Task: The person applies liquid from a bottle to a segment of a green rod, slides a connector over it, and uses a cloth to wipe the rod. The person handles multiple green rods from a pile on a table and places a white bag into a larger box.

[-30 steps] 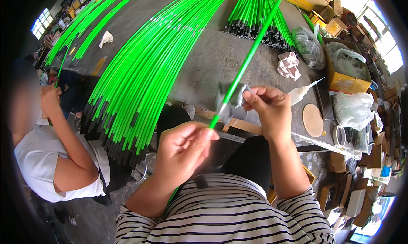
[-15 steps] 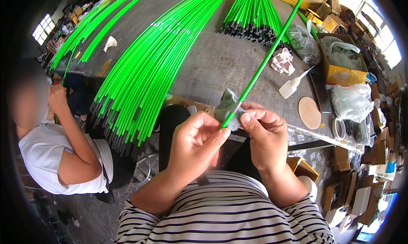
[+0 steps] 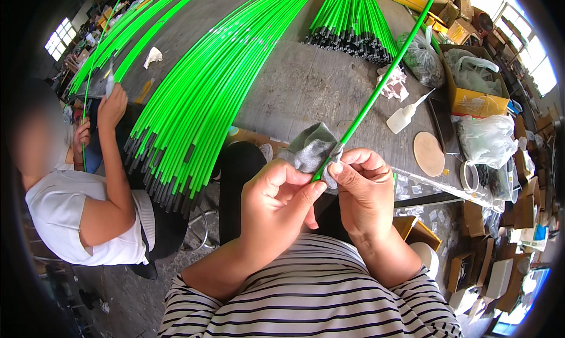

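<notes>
- One green rod (image 3: 361, 117), slanting from just in front of the body up and rightward over the table (image 3: 271, 102), far end beyond the upper edge of view
- Left hand (image 3: 275, 199): thumb and forefinger pinching the near end of the rod, other fingers curled, exact contact partly hidden
- Right hand (image 3: 366, 188): thumb and forefinger pinching the grey cloth (image 3: 309, 152) at the rod (full wrap or mere fold, impossible to tell), remaining fingers bent inward
- Possible turning or sliding of the rod within the left pinch, from a light hold so close to one end, with a long free length beyond
- Possible slipping or bunching of the cloth, from a broad loose flap left of the rod, clear of the right fingertips
- Possible brushing against the crumpled paper (image 3: 393, 89) or the white squeeze bottle (image 3: 401, 120), from a low sideways swing of the far length
- Possible disturbance of the fanned bundle (image 3: 218, 90), from a wide swing to the left
- Against half a second earlier: cloth spread farther left and drawn over the rod, instead of bunched mostly behind; both hands in nearly the same place
- At far left, co-worker's raised hand (image 3: 112, 107) now holding a pale slim thing (image 3: 110, 85), apart from the other hand (image 3: 81, 135); earlier, both close together
</notes>
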`<control>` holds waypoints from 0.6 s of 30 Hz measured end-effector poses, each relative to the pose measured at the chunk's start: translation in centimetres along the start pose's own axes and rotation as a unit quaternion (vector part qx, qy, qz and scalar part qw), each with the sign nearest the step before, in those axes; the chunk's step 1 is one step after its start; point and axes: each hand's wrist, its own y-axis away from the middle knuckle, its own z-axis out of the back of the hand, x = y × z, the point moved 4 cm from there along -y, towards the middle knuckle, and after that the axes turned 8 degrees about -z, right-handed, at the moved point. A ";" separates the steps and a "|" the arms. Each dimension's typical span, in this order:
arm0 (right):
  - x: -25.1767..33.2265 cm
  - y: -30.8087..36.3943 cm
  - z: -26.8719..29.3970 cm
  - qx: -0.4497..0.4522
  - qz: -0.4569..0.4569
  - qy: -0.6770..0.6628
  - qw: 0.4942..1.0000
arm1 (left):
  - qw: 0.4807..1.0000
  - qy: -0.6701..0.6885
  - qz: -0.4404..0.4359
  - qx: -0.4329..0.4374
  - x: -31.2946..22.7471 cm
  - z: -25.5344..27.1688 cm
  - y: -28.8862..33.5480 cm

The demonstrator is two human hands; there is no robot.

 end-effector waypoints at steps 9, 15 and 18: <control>0.1 -0.4 0.2 0.055 -0.034 -0.061 0.996 | 0.975 0.098 0.163 0.112 0.8 0.7 -0.5; 0.0 -0.6 0.6 0.032 -0.034 -0.045 0.998 | 0.977 0.119 0.162 0.066 1.2 0.2 -0.6; -0.1 -0.8 0.6 0.032 -0.041 -0.044 0.998 | 0.988 0.087 0.117 0.049 1.5 0.6 -0.4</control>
